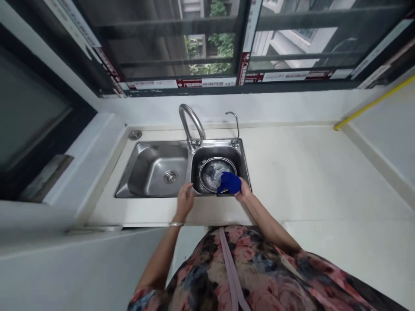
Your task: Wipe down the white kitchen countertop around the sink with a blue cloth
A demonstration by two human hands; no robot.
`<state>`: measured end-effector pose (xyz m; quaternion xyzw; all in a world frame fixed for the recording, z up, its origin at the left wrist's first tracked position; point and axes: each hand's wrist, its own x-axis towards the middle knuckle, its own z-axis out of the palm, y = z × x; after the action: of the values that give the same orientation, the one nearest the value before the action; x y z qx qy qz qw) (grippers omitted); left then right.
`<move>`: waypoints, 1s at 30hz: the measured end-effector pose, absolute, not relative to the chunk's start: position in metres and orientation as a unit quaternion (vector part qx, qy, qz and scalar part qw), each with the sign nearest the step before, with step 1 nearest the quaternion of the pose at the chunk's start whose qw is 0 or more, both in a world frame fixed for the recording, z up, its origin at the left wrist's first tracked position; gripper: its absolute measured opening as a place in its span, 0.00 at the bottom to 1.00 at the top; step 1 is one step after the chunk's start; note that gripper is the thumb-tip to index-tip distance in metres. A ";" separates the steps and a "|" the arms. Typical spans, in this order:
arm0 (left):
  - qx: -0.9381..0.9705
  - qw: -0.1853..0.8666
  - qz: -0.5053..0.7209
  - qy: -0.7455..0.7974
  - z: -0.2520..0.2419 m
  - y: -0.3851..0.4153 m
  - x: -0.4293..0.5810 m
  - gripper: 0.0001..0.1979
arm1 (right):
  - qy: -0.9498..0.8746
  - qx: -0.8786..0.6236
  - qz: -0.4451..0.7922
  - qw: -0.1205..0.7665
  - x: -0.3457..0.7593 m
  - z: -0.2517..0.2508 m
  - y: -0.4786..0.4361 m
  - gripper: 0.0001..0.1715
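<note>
A steel double sink (152, 193) is set in the pale counter. In its small right basin sits a round metal pot (210, 172). My right hand (244, 190) is closed on a blue cloth (229, 183) that lies over the pot's near rim. My left hand (185, 199) reaches to the sink's front edge at the divider, fingers curled close to the pot's left side; whether it grips the pot I cannot tell. A metal bangle is on that wrist.
A curved tap (190, 123) and a thin second spout (234, 127) stand behind the basins. The left basin has a drain (170, 176). A window with bars (210, 39) runs above. White counter (308, 172) stretches to the right; a yellow pipe (372, 103) crosses the right wall.
</note>
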<state>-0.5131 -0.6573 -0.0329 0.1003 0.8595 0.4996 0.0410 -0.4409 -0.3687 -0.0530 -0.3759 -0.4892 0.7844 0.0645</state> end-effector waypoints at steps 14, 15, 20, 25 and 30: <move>-0.159 0.232 0.753 0.594 0.002 -0.513 -0.499 0.28 | -0.764 -0.222 0.563 0.224 -0.451 -0.026 -0.423 0.24; -0.161 0.222 0.750 0.603 0.003 -0.513 -0.501 0.29 | -0.771 -0.212 0.550 0.241 -0.454 -0.026 -0.419 0.26; -0.105 0.223 0.748 0.616 0.004 -0.506 -0.507 0.37 | -0.643 -0.264 0.691 0.197 -0.478 -0.020 -0.383 0.30; -0.032 0.217 0.712 0.667 0.003 -0.498 -0.525 0.41 | -0.407 -0.235 0.883 -0.004 -0.492 -0.014 -0.381 0.37; 0.052 0.179 0.497 0.847 0.004 -0.508 -0.556 0.30 | -0.208 -0.219 0.938 -0.172 -0.480 -0.016 -0.391 0.34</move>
<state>-0.5559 -0.5077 0.0040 0.0518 0.8475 0.4970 0.1791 -0.4797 -0.3907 -0.0158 -0.2186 -0.2081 0.9377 -0.1720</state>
